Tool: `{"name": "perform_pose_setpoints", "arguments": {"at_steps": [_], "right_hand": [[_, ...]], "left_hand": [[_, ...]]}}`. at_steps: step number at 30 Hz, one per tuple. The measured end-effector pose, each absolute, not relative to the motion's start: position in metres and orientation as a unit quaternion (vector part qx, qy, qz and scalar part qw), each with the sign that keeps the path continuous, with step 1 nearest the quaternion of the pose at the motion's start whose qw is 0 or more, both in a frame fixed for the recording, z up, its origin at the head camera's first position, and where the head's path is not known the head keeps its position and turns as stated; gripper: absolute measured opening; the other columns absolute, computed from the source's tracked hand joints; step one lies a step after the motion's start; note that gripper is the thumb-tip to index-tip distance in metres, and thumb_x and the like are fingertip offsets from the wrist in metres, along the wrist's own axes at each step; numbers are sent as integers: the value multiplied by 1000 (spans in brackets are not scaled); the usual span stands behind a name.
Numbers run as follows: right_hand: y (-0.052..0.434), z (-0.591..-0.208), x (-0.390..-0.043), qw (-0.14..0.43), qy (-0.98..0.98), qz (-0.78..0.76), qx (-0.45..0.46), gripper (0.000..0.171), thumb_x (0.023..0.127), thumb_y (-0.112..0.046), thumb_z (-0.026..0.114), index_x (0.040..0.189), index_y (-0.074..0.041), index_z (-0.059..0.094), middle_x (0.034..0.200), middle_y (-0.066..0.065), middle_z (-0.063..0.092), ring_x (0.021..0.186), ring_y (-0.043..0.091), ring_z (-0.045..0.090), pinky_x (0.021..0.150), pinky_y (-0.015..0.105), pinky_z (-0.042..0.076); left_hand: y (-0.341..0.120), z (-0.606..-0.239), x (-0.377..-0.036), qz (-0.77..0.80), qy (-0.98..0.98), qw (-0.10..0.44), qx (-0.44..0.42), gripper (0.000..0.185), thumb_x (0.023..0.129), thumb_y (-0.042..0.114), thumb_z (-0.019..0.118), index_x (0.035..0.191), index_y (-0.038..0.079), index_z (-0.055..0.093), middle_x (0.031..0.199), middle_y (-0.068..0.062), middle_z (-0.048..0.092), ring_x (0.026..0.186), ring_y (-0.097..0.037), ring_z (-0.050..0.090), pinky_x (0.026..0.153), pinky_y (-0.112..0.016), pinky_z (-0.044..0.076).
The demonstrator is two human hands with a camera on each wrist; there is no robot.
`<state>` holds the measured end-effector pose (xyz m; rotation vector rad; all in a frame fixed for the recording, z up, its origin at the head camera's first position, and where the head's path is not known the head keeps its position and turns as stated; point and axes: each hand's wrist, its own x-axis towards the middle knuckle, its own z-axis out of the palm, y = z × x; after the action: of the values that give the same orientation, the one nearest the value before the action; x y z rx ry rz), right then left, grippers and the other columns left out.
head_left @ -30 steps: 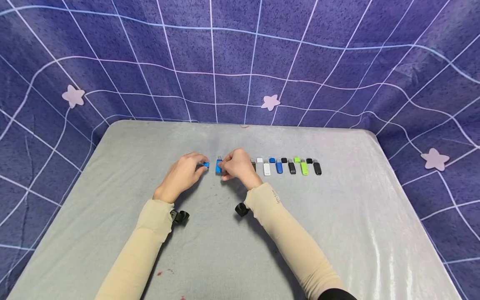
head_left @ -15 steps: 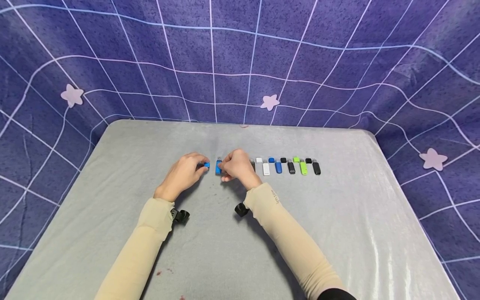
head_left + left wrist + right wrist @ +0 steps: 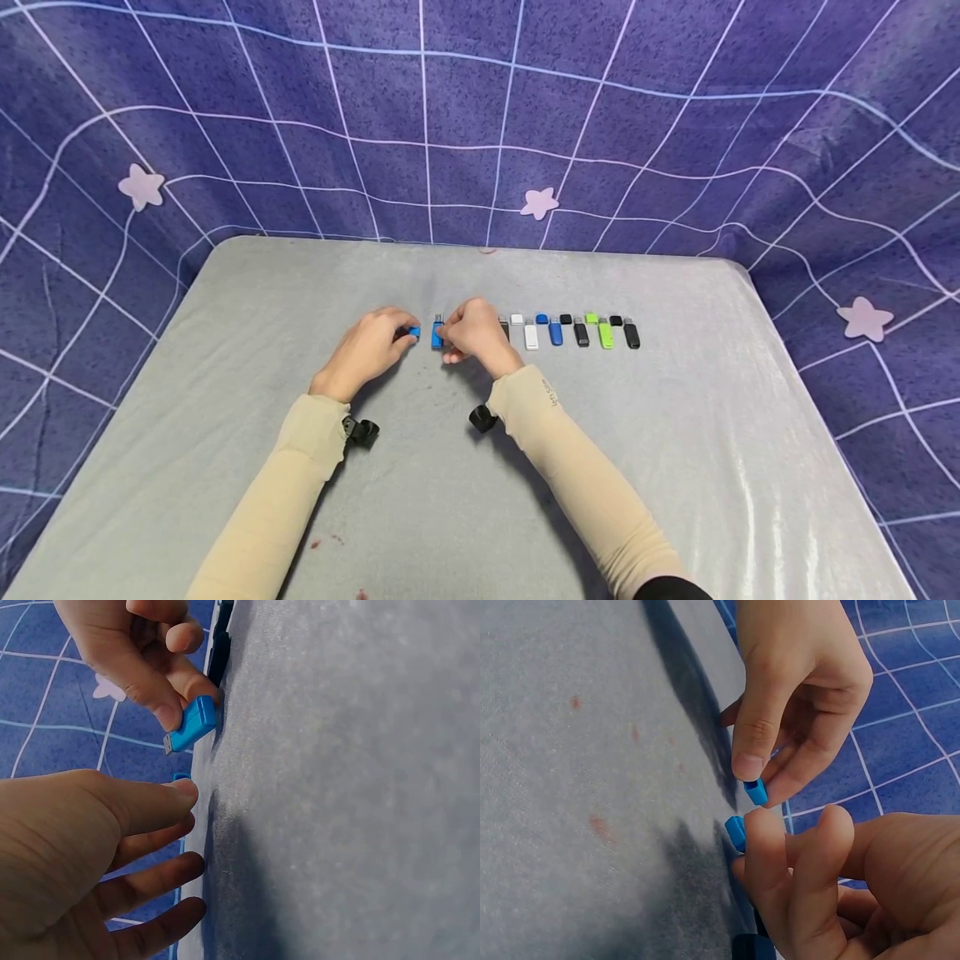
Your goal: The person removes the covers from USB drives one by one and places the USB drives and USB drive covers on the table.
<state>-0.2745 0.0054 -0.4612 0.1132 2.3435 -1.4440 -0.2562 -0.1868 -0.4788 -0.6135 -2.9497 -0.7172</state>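
My left hand [image 3: 367, 346] pinches a small blue USB drive cap [image 3: 755, 792] between thumb and index finger. The cap's hollow opening shows in the right wrist view. A blue USB flash drive [image 3: 193, 724] is pinched by my right hand [image 3: 476, 332], its metal plug bare and pointing away from me in the head view. Cap and drive are apart, side by side, with a narrow gap. In the left wrist view, the thumb hides most of the cap. The right hand partly covers a black USB drive [image 3: 505, 329] at the start of the row.
Right of my right hand runs a row of uncapped USB drives: white [image 3: 531, 337], blue [image 3: 556, 334], black [image 3: 581, 336], green [image 3: 605, 336] and black [image 3: 632, 337]. Small caps, such as the green cap [image 3: 591, 318], lie behind them. A purple curtain [image 3: 480, 108] borders the grey table [image 3: 675, 458].
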Motion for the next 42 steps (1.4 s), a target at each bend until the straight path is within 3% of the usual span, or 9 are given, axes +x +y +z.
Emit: {"name": "perform_pose_setpoints", "arguments": {"at_steps": [22, 34, 42], "right_hand": [[1, -464, -276, 204, 842, -496, 53, 10, 95, -12, 75, 93, -2, 76, 77, 12, 74, 48, 15, 67, 59, 33, 62], [0, -467, -277, 198, 849, -488, 49, 13, 96, -13, 74, 95, 0, 74, 74, 14, 75, 48, 15, 68, 56, 30, 60], [1, -468, -277, 185, 859, -475, 48, 14, 98, -14, 71, 89, -3, 73, 71, 12, 73, 48, 15, 68, 55, 27, 59]], "left_hand": [[-186, -483, -257, -223, -956, 15, -191, 24, 97, 16, 73, 119, 8, 74, 124, -11, 71, 118, -32, 66, 99, -50, 53], [-179, -485, -261, -219, -959, 27, -179, 17, 95, 14, 74, 111, 10, 76, 117, -10, 73, 108, -30, 68, 89, -49, 56], [-169, -481, -268, -210, -962, 15, -172, 15, 97, 15, 73, 111, 12, 76, 110, -10, 71, 99, -27, 67, 83, -47, 56]]}}
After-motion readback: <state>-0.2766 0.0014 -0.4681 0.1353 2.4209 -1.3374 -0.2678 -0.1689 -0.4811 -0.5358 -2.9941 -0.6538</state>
